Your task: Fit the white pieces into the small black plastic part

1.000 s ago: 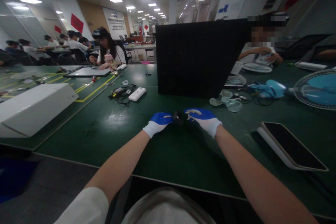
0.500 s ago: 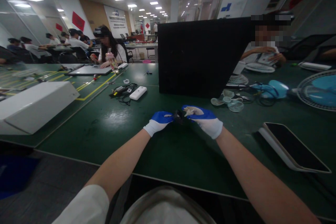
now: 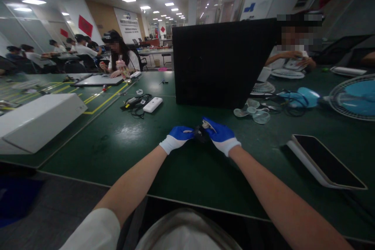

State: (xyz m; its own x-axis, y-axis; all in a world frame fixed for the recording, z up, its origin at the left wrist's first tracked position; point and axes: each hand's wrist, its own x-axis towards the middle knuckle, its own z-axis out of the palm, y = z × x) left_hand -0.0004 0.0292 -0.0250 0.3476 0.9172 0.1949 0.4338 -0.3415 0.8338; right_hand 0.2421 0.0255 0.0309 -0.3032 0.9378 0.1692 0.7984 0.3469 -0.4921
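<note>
Both my hands wear white gloves with blue fingers and meet over the green table [image 3: 123, 140]. My left hand [image 3: 177, 136] and my right hand [image 3: 219, 134] are closed on a small black part [image 3: 200, 133] held between them, just above the table top. The fingers of my right hand curl over the part's right side. What the part is cannot be made out.
A tall black panel [image 3: 222, 64] stands just behind my hands. A clear fan blade [image 3: 253, 113], a blue fan body with cables [image 3: 295, 98] and a fan grille [image 3: 353, 99] lie at the right. A tablet [image 3: 325, 162] lies near right, a white box [image 3: 35, 121] at left, a white power bank [image 3: 152, 104] behind. People sit at other tables.
My right hand has moved left and in toward my left hand, turning over the small black part. My left hand has hardly moved.
</note>
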